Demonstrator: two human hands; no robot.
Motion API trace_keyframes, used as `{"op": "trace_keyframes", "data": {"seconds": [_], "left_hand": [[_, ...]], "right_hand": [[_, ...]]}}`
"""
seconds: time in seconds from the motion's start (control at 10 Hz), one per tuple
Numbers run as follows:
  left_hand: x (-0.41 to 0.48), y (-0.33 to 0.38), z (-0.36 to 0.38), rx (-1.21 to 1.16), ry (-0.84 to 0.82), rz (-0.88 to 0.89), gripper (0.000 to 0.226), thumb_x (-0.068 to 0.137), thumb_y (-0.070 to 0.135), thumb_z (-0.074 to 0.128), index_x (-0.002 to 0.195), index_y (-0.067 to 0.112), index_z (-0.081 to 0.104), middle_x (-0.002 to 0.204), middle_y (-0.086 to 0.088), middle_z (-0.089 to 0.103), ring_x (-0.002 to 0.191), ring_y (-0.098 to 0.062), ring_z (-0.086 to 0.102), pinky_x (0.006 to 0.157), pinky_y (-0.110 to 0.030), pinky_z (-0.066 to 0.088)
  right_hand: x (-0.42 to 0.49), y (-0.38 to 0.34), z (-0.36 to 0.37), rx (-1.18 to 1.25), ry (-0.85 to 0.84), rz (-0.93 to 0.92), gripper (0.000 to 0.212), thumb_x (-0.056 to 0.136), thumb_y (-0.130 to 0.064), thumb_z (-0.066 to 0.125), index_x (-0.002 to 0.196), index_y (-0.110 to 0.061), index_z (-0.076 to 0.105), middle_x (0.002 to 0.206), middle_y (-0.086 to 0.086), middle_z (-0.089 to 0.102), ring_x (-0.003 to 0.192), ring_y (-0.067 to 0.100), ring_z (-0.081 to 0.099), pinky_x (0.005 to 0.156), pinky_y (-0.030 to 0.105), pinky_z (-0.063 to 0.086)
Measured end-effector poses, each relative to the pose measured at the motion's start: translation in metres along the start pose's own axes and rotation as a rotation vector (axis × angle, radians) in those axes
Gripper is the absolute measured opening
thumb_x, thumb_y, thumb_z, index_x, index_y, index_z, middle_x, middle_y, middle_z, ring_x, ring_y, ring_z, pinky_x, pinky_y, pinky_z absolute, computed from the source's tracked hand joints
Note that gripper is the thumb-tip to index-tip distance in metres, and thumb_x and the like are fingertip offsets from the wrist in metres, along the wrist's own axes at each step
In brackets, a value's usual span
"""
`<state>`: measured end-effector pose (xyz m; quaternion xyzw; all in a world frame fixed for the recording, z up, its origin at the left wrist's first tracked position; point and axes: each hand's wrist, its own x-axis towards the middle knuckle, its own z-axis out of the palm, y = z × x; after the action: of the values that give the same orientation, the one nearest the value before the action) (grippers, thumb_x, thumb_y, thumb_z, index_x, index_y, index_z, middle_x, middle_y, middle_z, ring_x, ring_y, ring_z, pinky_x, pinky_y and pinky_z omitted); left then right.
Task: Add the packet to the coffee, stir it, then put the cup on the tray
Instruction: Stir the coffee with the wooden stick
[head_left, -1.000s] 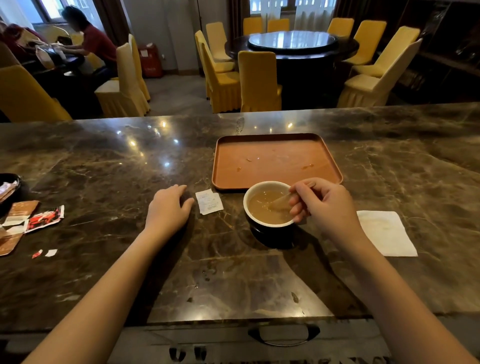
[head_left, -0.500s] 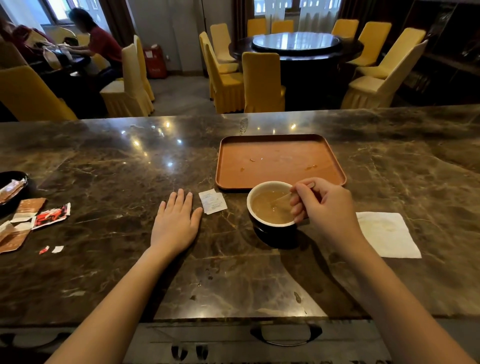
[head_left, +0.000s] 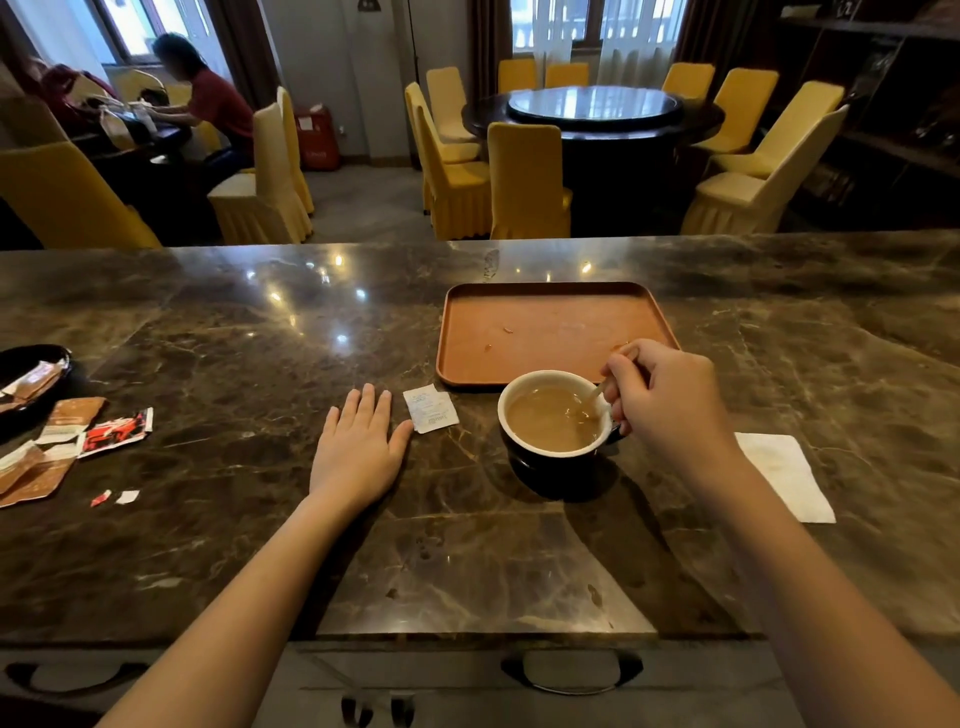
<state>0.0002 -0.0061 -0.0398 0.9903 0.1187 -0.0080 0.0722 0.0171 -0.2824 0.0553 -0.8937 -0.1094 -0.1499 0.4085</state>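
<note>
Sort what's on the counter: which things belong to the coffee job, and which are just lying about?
Job:
cup of coffee
stirrer in right hand
torn white packet
orange tray
left hand, flat on counter

Lying about:
white napkin
opened sachets
black dish
torn scraps

head cam, fwd-down, close over counter (head_left: 208, 519) & hands

A dark marble counter (head_left: 218, 519) carries a tray (head_left: 550, 296), a cup (head_left: 545, 467) just before it, and a torn packet (head_left: 431, 410) left of the cup. A napkin (head_left: 784, 473) lies at right. At far left sit opened sachets (head_left: 78, 441), scraps (head_left: 117, 497) and what looks like a dish (head_left: 21, 358). The left hand (head_left: 358, 452) rests flat.
</note>
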Motion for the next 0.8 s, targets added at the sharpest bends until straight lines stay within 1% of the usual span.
{"op": "trace_keyframes", "data": {"seconds": [0.1,0.2,0.3,0.4,0.5,0.6,0.7,0.8], "left_hand": [[0.000,0.000,0.000,0.003,-0.001,0.001,0.063,0.094,0.050,0.017,0.148,0.016,0.009,0.159,-0.006,0.003,0.147,-0.020,0.000,0.119,-0.040,0.003],[0.000,0.000,-0.001,0.003,0.002,0.002,0.064,0.094,0.051,0.017,0.147,0.017,0.009,0.159,-0.006,0.004,0.147,-0.020,0.001,0.119,-0.040,0.004],[0.000,0.000,0.000,0.003,0.001,0.004,0.064,0.094,0.051,0.016,0.148,0.017,0.010,0.159,-0.006,0.004,0.147,-0.020,0.001,0.119,-0.040,0.004],[0.001,-0.001,0.001,0.005,0.003,0.004,0.064,0.094,0.051,0.016,0.148,0.017,0.009,0.159,-0.006,0.004,0.147,-0.020,0.001,0.119,-0.040,0.004],[0.001,-0.002,0.001,0.002,0.003,0.005,0.064,0.094,0.052,0.016,0.148,0.017,0.009,0.159,-0.006,0.004,0.147,-0.020,0.001,0.119,-0.040,0.003],[0.001,-0.001,0.001,-0.003,0.003,0.006,0.064,0.094,0.052,0.016,0.147,0.017,0.009,0.159,-0.005,0.004,0.147,-0.020,0.001,0.119,-0.040,0.003],[0.001,-0.001,0.001,-0.006,0.006,0.007,0.064,0.094,0.052,0.016,0.148,0.017,0.009,0.159,-0.005,0.004,0.147,-0.020,0.001,0.120,-0.040,0.003],[0.001,-0.002,0.001,-0.007,0.001,0.006,0.064,0.094,0.052,0.016,0.148,0.018,0.009,0.159,-0.005,0.004,0.147,-0.020,0.001,0.119,-0.040,0.003]], "right_hand": [[-0.007,-0.002,0.009,0.119,-0.051,0.003,0.018,0.092,-0.017,0.050,0.083,-0.011,0.065,0.067,0.003,0.065,0.056,0.014,0.062,0.056,0.030,0.057],[-0.018,-0.006,0.009,0.243,-0.145,0.038,0.017,0.091,-0.019,0.051,0.079,-0.021,0.063,0.067,0.000,0.065,0.057,0.014,0.062,0.052,0.019,0.054],[-0.022,-0.007,-0.004,0.282,-0.215,0.074,0.018,0.090,-0.018,0.051,0.078,-0.020,0.064,0.065,0.003,0.066,0.053,0.016,0.062,0.047,0.017,0.052],[-0.014,-0.006,-0.016,0.205,-0.219,0.098,0.019,0.090,-0.016,0.051,0.078,-0.012,0.065,0.063,0.007,0.066,0.047,0.013,0.059,0.043,0.019,0.051],[-0.004,-0.002,-0.020,0.031,-0.135,0.051,0.021,0.091,-0.016,0.050,0.077,-0.009,0.064,0.063,0.007,0.065,0.046,0.013,0.060,0.044,0.023,0.052],[0.003,0.001,-0.012,-0.081,-0.016,0.018,0.022,0.091,-0.017,0.049,0.084,-0.004,0.066,0.070,0.011,0.066,0.059,0.021,0.063,0.059,0.039,0.058],[0.004,0.001,0.001,-0.040,0.042,-0.011,0.022,0.091,-0.016,0.049,0.085,-0.004,0.066,0.072,0.010,0.067,0.063,0.021,0.063,0.064,0.041,0.058],[-0.005,-0.004,0.013,0.073,-0.024,-0.015,0.018,0.092,-0.018,0.050,0.084,-0.010,0.065,0.069,0.005,0.065,0.058,0.016,0.062,0.058,0.034,0.057]]}}
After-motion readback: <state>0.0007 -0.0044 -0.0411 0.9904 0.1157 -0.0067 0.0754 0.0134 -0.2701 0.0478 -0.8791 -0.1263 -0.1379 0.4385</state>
